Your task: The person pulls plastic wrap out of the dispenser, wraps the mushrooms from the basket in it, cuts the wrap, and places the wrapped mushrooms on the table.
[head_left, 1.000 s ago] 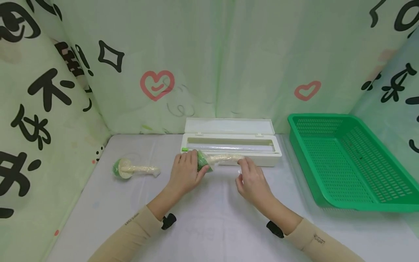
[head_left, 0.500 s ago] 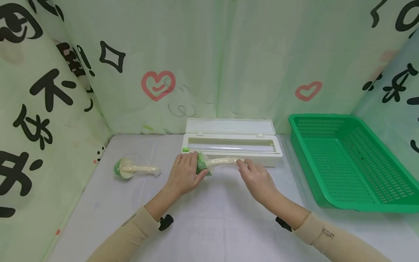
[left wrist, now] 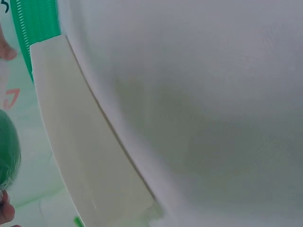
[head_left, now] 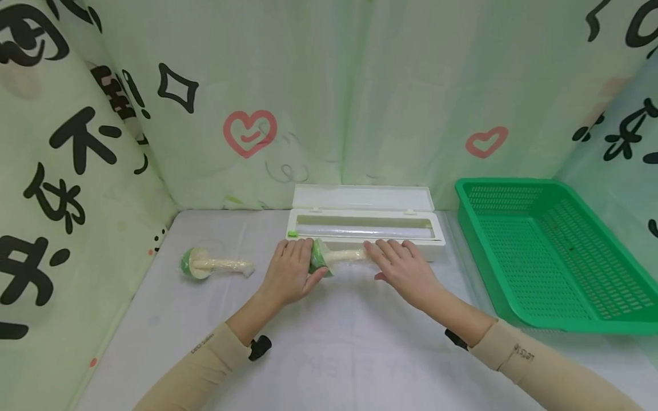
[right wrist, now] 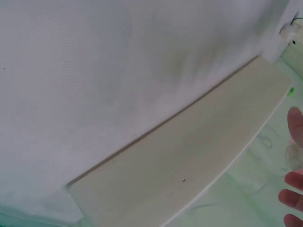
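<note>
My left hand (head_left: 292,270) holds the rounded green head of a mushroom-shaped item (head_left: 345,256), wrapped in clear film with a cream stem pointing right. In the left wrist view its green head (left wrist: 6,150) shows at the left edge beside fingertips. Over the stem's far end lies my right hand (head_left: 403,272), fingers extended and slightly spread; the stem tip is hidden. Apart fingers (right wrist: 294,198) appear in the right wrist view. A second wrapped item (head_left: 216,266) of the same shape lies on the table to the left.
Behind the hands stands a white cling film dispenser (head_left: 390,246), lid (head_left: 362,197) raised, film roll (head_left: 365,231) inside. A green perforated basket (head_left: 472,257) is at the right. Printed cloth walls (head_left: 411,114) enclose the white table (head_left: 329,354).
My right hand has gone from pinching the stem's end to extended fingers over it, its forearm swinging rightward. The left hand keeps its hold on the green head.
</note>
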`<action>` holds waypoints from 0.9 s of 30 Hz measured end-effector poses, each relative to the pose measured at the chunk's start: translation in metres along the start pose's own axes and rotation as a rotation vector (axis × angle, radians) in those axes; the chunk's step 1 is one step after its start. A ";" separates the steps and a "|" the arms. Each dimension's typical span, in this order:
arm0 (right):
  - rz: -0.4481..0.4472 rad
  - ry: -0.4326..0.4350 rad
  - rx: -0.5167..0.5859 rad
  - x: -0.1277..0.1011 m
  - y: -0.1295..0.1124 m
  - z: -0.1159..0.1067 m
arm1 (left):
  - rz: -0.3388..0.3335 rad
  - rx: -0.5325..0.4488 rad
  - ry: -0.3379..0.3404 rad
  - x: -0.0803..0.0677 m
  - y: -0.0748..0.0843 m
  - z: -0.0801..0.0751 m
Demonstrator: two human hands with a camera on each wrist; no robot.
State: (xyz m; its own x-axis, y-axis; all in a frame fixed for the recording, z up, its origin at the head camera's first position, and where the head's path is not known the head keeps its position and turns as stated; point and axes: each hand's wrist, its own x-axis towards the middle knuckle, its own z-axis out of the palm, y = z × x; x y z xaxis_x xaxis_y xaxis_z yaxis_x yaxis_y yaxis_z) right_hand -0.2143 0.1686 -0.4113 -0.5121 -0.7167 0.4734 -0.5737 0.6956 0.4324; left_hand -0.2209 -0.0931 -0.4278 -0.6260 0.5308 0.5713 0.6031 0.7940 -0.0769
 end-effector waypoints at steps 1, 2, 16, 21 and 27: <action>-0.003 -0.012 -0.011 0.001 0.001 0.000 | 0.006 -0.006 -0.003 0.000 0.000 0.000; -0.002 -0.020 -0.015 0.003 0.002 0.000 | 0.012 -0.011 -0.006 0.001 0.000 0.000; -0.014 0.104 0.007 0.005 -0.008 0.021 | 0.095 0.041 -0.048 0.002 0.013 0.006; 0.002 0.224 0.023 0.007 -0.011 0.027 | 0.107 0.057 -0.005 0.002 0.018 0.006; 0.001 0.250 0.018 0.008 -0.013 0.031 | 0.097 0.080 0.048 0.003 0.025 0.008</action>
State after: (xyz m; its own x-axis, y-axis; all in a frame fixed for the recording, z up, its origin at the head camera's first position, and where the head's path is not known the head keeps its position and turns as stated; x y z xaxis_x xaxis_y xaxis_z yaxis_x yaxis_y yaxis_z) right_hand -0.2312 0.1525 -0.4372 -0.3404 -0.6796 0.6498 -0.5854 0.6940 0.4192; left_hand -0.2111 -0.0694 -0.4346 -0.5409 0.5933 0.5962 0.6175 0.7614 -0.1974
